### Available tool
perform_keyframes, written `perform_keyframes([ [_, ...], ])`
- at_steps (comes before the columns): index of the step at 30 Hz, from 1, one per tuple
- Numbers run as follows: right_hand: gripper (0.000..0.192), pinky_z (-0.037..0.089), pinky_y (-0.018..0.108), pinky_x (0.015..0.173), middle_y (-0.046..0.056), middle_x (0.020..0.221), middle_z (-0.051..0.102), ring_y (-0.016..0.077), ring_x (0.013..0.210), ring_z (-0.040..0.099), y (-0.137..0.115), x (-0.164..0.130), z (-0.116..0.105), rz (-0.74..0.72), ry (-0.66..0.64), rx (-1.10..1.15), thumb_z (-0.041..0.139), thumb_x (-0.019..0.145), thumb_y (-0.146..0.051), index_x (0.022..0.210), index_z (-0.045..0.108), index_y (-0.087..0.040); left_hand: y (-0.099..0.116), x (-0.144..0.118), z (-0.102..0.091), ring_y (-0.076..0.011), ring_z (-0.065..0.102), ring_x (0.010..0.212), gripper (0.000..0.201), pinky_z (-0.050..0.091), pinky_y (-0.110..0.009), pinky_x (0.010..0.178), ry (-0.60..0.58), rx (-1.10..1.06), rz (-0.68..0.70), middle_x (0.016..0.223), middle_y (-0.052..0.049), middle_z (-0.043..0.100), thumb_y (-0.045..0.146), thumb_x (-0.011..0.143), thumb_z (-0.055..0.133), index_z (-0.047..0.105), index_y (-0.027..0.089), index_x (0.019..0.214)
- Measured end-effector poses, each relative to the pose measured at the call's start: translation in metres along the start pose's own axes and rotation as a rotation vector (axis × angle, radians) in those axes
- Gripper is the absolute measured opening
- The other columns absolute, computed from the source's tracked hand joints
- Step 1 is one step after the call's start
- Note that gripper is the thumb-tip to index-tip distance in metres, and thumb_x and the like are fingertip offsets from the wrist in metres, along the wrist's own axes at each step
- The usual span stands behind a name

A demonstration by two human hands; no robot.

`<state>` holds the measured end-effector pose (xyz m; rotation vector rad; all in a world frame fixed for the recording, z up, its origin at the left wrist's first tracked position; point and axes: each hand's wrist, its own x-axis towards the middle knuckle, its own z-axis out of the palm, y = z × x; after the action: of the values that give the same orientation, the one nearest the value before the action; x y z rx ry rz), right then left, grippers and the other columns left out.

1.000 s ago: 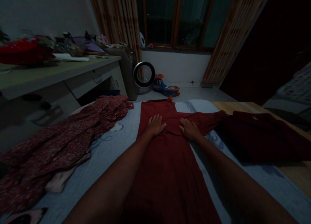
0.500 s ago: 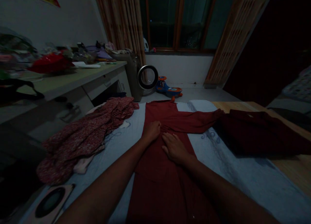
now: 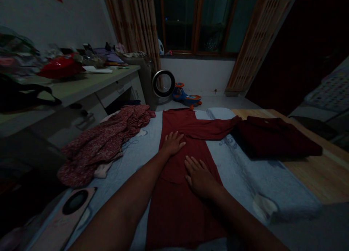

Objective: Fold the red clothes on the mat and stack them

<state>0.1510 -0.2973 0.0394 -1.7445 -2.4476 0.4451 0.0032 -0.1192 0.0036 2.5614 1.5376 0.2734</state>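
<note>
A long red dress (image 3: 174,203) lies lengthwise on the light blue bedding, with one sleeve (image 3: 215,129) stretched out to the right. My left hand (image 3: 172,144) rests on its upper part, fingers spread. Lower and to the right, my right hand (image 3: 200,174) lies flat on the same cloth with its fingers stretched out. Neither hand grips anything. The sleeve's end meets a folded dark maroon garment (image 3: 278,138). On the left lies a crumpled red patterned garment (image 3: 106,142).
A pink phone (image 3: 61,222) with a round black camera ring lies at the lower left. The cluttered desk (image 3: 109,76) runs along the left. Beyond the bed stand a washer with its round door (image 3: 163,84) open and a blue-orange ride-on toy (image 3: 185,96). Bare wood (image 3: 308,178) shows at right.
My left hand has gone from curled fingers to spread ones on the dress. My right hand has slid slightly toward me. The view has shifted a little.
</note>
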Motion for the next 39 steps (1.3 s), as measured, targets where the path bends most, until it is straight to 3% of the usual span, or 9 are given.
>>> perform_keyframes([
  [4,0.061,0.015,0.051,0.118,0.006,0.159,0.016,0.0262,0.146,0.015,-0.01,-0.031,0.013,0.027,0.072,-0.013,0.039,0.094,-0.037,0.151,0.028,-0.018,0.003,0.0,-0.002,-0.0348,0.024,0.143,0.06,0.02,-0.057,0.111,-0.011,0.004,-0.019,0.157,-0.007,0.028,0.061,0.092,0.035,0.038,0.034,0.144],
  [9,0.062,0.016,0.048,0.118,0.006,0.159,0.015,0.0247,0.146,0.017,-0.014,-0.048,0.019,0.008,0.123,-0.014,0.039,0.094,-0.036,0.151,0.027,-0.017,0.02,-0.018,-0.018,-0.0291,0.036,0.136,0.043,0.024,-0.051,0.111,0.236,0.063,0.011,0.151,-0.011,0.038,0.035,0.095,0.042,0.049,0.026,0.136],
  [12,0.06,0.018,0.048,0.117,0.008,0.158,0.02,0.0238,0.145,0.019,-0.013,-0.05,0.019,0.012,0.156,-0.016,0.04,0.094,-0.032,0.15,0.029,-0.016,0.031,-0.044,-0.028,-0.0258,0.046,0.125,0.038,0.034,-0.043,0.105,0.281,0.052,0.055,0.141,-0.011,0.05,0.022,0.093,0.042,0.057,0.022,0.128],
  [17,0.055,0.02,0.052,0.115,0.01,0.153,0.035,0.0268,0.142,0.027,-0.017,-0.047,0.009,0.016,0.217,0.032,0.048,0.088,-0.024,0.142,0.043,-0.017,0.031,-0.108,-0.035,-0.0226,0.056,0.11,0.03,0.042,-0.037,0.097,0.197,-0.016,0.069,0.122,-0.007,0.063,0.015,0.09,0.048,0.067,0.022,0.112],
  [22,0.042,0.03,0.041,0.111,0.011,0.141,0.051,0.0204,0.134,0.04,-0.037,-0.032,0.002,-0.174,0.382,0.188,0.042,0.091,-0.015,0.132,0.052,-0.016,0.017,-0.15,-0.022,-0.0218,0.056,0.115,0.031,0.041,-0.038,0.101,0.183,-0.094,0.073,0.125,-0.007,0.063,0.014,0.089,0.049,0.065,0.02,0.116],
  [25,0.034,0.041,0.034,0.098,0.01,0.122,0.063,0.0187,0.114,0.054,-0.044,-0.025,0.01,-0.229,0.364,0.231,0.041,0.091,-0.01,0.116,0.061,-0.017,0.01,-0.155,-0.009,-0.0219,0.049,0.126,0.035,0.034,-0.042,0.109,0.215,-0.151,0.092,0.134,-0.008,0.057,0.014,0.09,0.047,0.06,0.019,0.122],
  [29,0.026,0.041,0.031,0.088,0.007,0.1,0.068,0.0185,0.097,0.056,-0.042,-0.025,0.016,-0.183,0.322,0.181,0.045,0.088,-0.007,0.098,0.066,-0.018,0.006,-0.155,-0.005,-0.022,0.047,0.128,0.035,0.034,-0.044,0.11,0.249,-0.254,0.093,0.136,-0.009,0.056,0.011,0.088,0.048,0.06,0.018,0.12],
  [34,0.019,0.039,0.028,0.083,0.006,0.093,0.067,0.0173,0.09,0.056,-0.046,-0.02,0.003,-0.105,0.248,0.076,0.049,0.086,-0.012,0.09,0.067,-0.018,0.004,-0.157,-0.017,-0.0222,0.054,0.11,0.025,0.043,-0.04,0.098,0.374,-0.286,-0.006,0.114,-0.007,0.062,0.005,0.082,0.052,0.066,0.019,0.097],
  [39,0.024,0.039,0.028,0.074,0.012,0.093,0.069,0.0201,0.086,0.062,-0.063,0.004,-0.009,0.09,0.147,-0.055,0.049,0.09,-0.028,0.089,0.069,-0.016,-0.003,-0.158,-0.022,-0.0205,0.054,0.097,0.022,0.043,-0.036,0.092,0.341,-0.257,-0.01,0.1,-0.005,0.062,0.007,0.085,0.052,0.067,0.02,0.093],
])
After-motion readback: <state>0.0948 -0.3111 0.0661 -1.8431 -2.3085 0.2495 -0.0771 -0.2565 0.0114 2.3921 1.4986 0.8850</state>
